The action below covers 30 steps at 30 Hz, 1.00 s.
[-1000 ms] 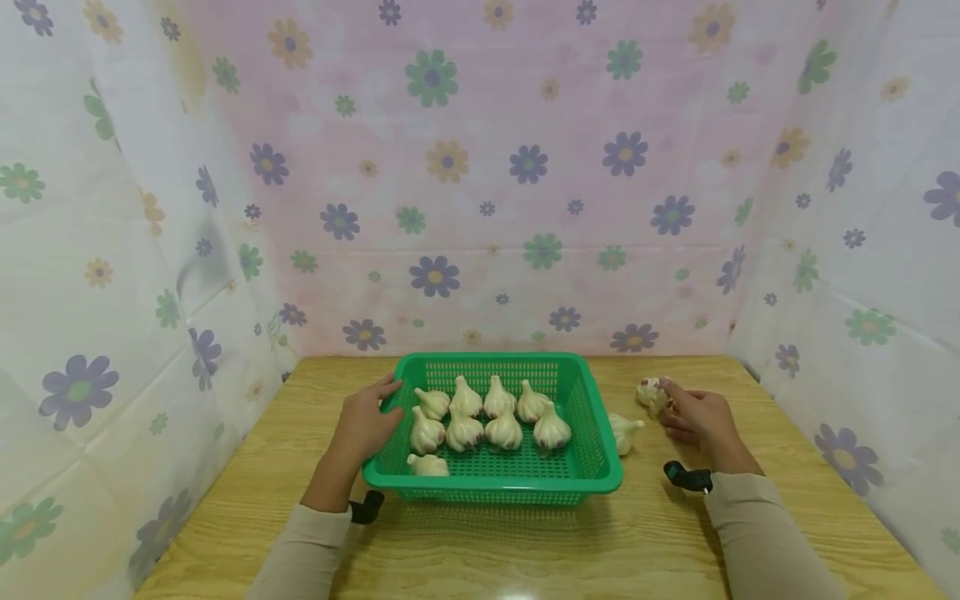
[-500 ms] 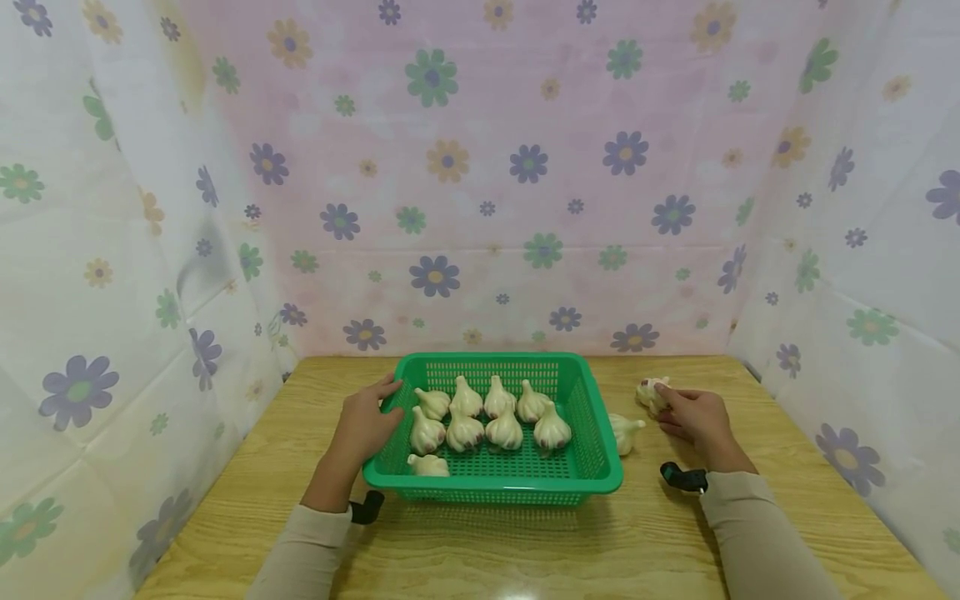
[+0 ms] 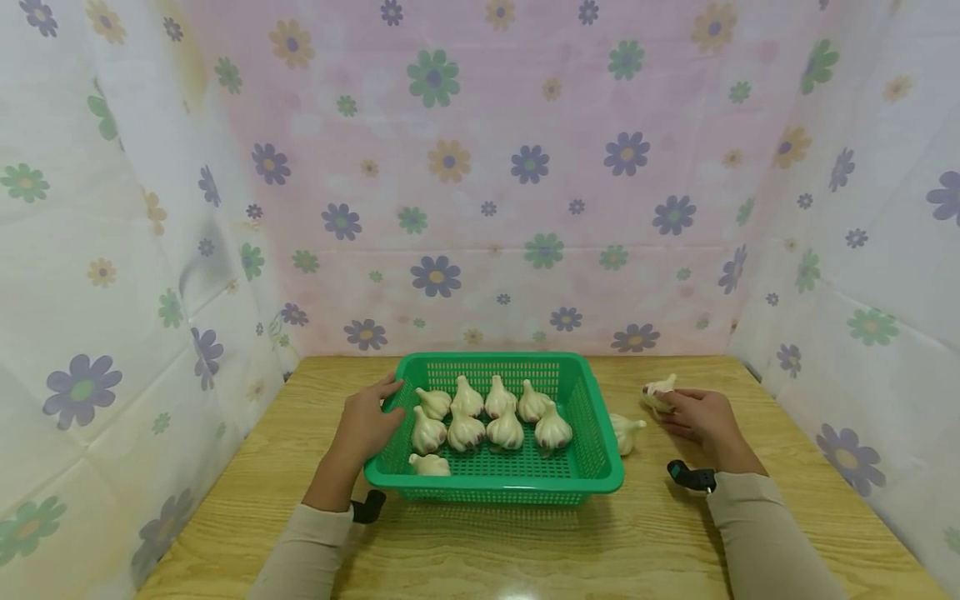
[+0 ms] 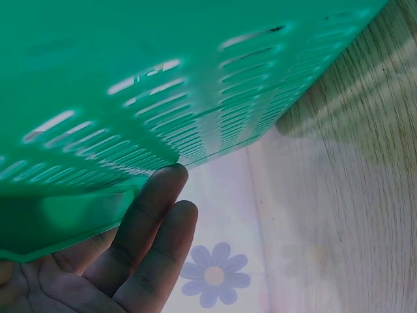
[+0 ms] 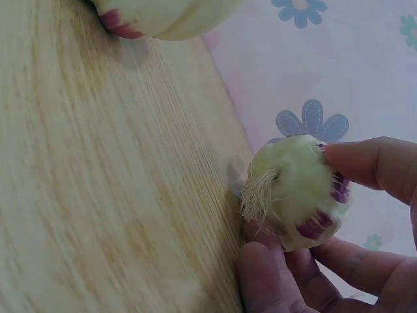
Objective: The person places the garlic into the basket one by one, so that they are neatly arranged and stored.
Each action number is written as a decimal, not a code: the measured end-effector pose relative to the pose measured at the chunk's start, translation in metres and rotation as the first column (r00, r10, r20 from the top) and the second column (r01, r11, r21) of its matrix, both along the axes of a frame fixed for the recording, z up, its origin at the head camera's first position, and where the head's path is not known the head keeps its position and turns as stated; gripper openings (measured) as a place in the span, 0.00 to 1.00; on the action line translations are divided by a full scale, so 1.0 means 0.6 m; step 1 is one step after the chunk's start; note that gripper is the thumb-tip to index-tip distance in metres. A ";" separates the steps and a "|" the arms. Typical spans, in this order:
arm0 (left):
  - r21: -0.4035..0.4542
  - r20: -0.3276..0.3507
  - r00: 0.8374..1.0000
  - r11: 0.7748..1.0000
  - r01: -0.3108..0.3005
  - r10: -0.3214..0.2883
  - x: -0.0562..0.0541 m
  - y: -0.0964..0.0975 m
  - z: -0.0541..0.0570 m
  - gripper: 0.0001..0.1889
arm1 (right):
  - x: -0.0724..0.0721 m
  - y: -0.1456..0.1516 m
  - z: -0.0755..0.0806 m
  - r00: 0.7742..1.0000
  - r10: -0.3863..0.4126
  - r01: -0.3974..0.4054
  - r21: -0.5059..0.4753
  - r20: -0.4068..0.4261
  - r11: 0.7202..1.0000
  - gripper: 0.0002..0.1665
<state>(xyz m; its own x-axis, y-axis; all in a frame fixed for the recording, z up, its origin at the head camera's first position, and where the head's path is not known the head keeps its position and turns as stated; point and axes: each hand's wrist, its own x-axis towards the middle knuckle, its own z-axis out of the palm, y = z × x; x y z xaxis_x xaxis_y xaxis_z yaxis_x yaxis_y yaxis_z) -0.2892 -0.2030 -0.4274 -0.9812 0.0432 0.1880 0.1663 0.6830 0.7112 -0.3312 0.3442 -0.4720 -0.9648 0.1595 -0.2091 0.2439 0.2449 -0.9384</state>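
Note:
A green plastic basket (image 3: 495,484) with slotted walls holds several garlic bulbs, set mostly in two rows, with one bulb (image 3: 430,465) at the front left. My left hand (image 3: 367,423) grips the basket's left rim; in the left wrist view its fingers (image 4: 163,195) lie under the rim along the outer wall. To the right of the basket, my right hand (image 3: 701,421) pinches a garlic bulb (image 5: 296,189) between thumb and fingers, root tuft and purple patches showing, close over the table. Another garlic bulb (image 3: 624,433) lies against the basket's right side.
The wooden table (image 3: 495,550) runs back to a flowered cloth backdrop (image 3: 480,192), with matching cloth on both sides. A black wrist mount (image 3: 690,477) sits at the right cuff, another (image 3: 367,506) at the left.
My right hand has turned the garlic bulb: its stem now points up and back, where the purple-marked part faced before. The left hand and the basket have stayed in place.

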 end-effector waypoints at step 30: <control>0.006 0.001 1.000 1.000 0.003 -0.003 0.000 0.000 -0.002 0.29 | 0.003 0.006 0.017 0.993 0.061 -0.049 0.120 -0.100 0.992 0.60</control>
